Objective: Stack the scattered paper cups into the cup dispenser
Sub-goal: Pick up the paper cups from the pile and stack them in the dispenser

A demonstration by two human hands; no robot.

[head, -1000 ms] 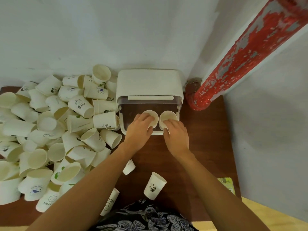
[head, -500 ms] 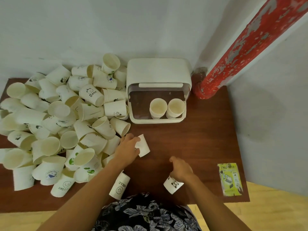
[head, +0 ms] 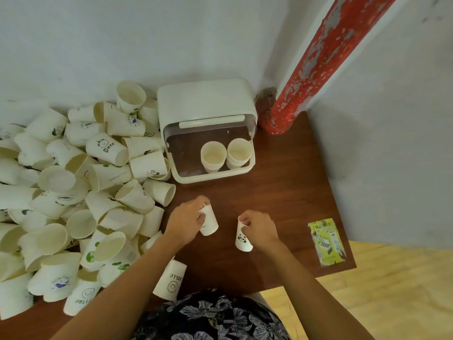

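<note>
A white cup dispenser (head: 206, 101) with a clear front sits at the back of the brown table, two cup stacks (head: 212, 155) (head: 239, 153) standing inside it. My left hand (head: 183, 222) grips a plain white paper cup (head: 209, 223) by its rim, just in front of the dispenser. My right hand (head: 259, 229) pinches the rim of a cup with a panda print (head: 242, 240). Both cups are lifted slightly off the table. A big heap of scattered paper cups (head: 81, 192) covers the table's left half.
A "HELLO" cup (head: 171, 282) lies near the front edge beside my left forearm. A yellow-green packet (head: 326, 241) lies at the table's right edge. A red peeling pipe (head: 318, 62) stands in the back right corner. The brown table (head: 282, 192) ends at walls behind and right.
Both hands left the dispenser, came back toward me and took up one cup each. In the last half second the two cups rose and moved forward.
</note>
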